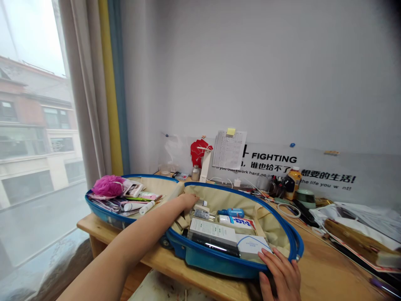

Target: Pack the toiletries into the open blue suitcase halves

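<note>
Left hand [189, 201] half-closed in the blue suitcase [216, 261], hold unclear; right hand [279, 276] open at its rim; "FIGHTING" sign [271, 159] beyond

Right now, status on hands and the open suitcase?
Left hand inside blue suitcase, by small bottles. Right hand on near rim, fingers at white box. Left forearm over the rim.

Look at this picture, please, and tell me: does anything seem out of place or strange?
The open blue suitcase sits right at the front edge of the wooden desk, and its wheel seems to overhang that edge, so it looks unsteady. Also, a paper sheet hides part of the printed wall sign.
</note>
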`<state>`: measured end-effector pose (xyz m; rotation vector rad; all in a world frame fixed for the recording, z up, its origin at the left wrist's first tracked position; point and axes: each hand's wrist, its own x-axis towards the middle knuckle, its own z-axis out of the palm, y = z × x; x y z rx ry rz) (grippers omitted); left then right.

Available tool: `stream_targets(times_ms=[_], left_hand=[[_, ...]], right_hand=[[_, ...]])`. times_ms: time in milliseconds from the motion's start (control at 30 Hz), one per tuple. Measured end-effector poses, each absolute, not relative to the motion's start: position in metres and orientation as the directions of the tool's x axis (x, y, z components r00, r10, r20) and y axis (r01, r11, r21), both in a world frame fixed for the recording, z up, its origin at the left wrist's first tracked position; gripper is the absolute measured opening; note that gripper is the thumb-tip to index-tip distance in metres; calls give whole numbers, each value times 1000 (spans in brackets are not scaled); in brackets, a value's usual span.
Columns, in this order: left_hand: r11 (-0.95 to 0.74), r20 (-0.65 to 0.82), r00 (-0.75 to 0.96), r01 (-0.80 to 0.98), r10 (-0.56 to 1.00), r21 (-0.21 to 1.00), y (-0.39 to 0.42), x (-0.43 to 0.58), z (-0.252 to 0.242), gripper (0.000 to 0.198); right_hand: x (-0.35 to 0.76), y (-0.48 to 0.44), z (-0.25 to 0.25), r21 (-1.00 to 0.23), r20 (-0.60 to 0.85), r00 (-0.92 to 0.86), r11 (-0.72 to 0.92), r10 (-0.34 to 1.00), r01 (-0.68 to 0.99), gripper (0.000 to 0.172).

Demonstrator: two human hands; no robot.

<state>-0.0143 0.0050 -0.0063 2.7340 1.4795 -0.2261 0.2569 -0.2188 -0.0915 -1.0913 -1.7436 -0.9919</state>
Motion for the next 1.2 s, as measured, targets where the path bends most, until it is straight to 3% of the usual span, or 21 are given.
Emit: stream_targets(times_ms=[233, 367, 533, 633, 700, 800, 933, 1067, 1200], left_hand=[[-560, -181, 555, 828, 812, 25, -2, -16, -6, 42], [-533, -132, 536, 844, 834, 61, -7, -14, -2, 39], [-507, 137, 491, 852, 860, 131, -21, -17, 23, 37], [-438, 357, 357, 881, 864, 179, -31, -32, 39, 40], [-346, 424, 231, 912, 876, 219, -37, -51, 45, 46], [-182, 378, 75, 949, 923, 258, -43, -90, 43, 42], [-27, 179, -11, 977, 984, 211, -55, -139, 33, 37], [-44, -22, 47, 991, 999, 124, -72, -165, 26, 37], [-40, -63, 42, 999, 997, 31, -78, -173, 20, 43]], right_hand=[[258, -218, -94, 190, 930, -272, 310, 246, 931, 28], [259, -220, -94, 176, 920, -270, 316, 284, 932, 29], [264, -220, -99, 178, 907, -282, 324, 312, 929, 31], [266, -218, -102, 170, 906, -278, 328, 320, 929, 32], [266, -218, -103, 170, 906, -279, 329, 319, 929, 34], [267, -217, -104, 185, 903, -293, 330, 315, 926, 35], [267, -216, -105, 180, 908, -285, 328, 307, 927, 33], [267, -217, -105, 170, 909, -275, 324, 314, 931, 33], [267, -218, -106, 149, 908, -257, 318, 331, 936, 33]])
